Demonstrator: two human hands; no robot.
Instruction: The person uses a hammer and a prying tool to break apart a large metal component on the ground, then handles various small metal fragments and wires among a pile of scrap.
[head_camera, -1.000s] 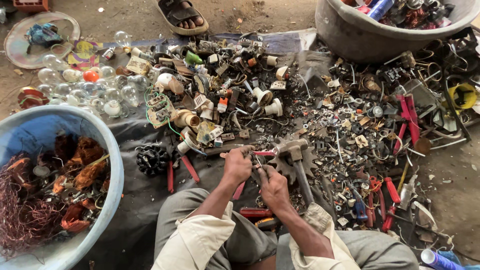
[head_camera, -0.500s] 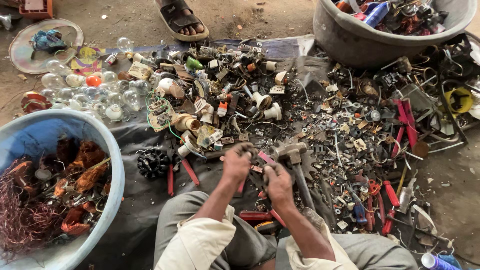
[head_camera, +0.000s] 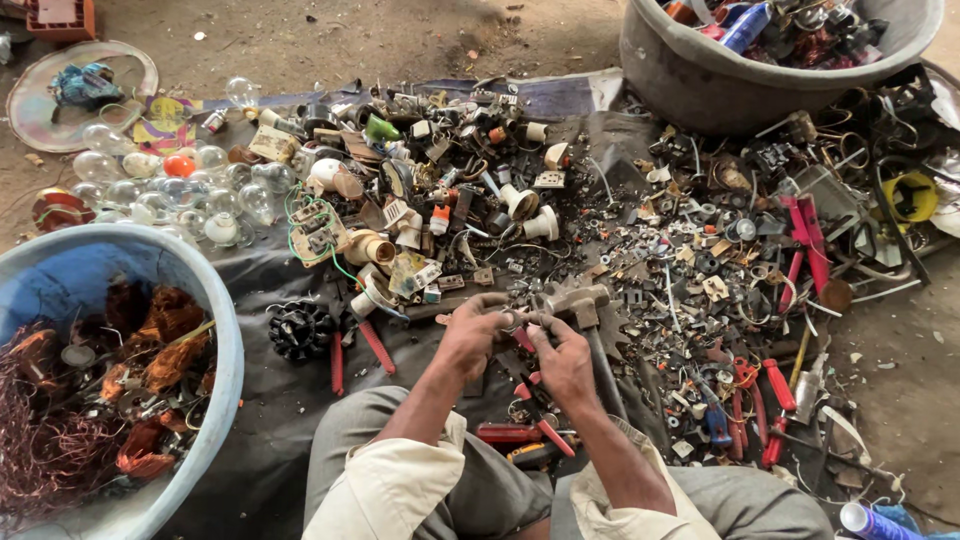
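Head cam: I see my left hand (head_camera: 470, 335) and right hand (head_camera: 563, 355) meeting over the dark ground sheet (head_camera: 275, 410), fingers of both pinched together on a small metal scrap piece (head_camera: 513, 320), held just beside the steel hammer head (head_camera: 575, 300). Red-handled pliers (head_camera: 540, 415) lie under my wrists; blue plastic tub of copper wire (head_camera: 215, 330) sits at left.

Scrap pile (head_camera: 640, 240) crowds ahead of the hands (head_camera: 520, 345), hammer (head_camera: 585, 320) just beside; bare dark cloth (head_camera: 270, 400) lies leftward.
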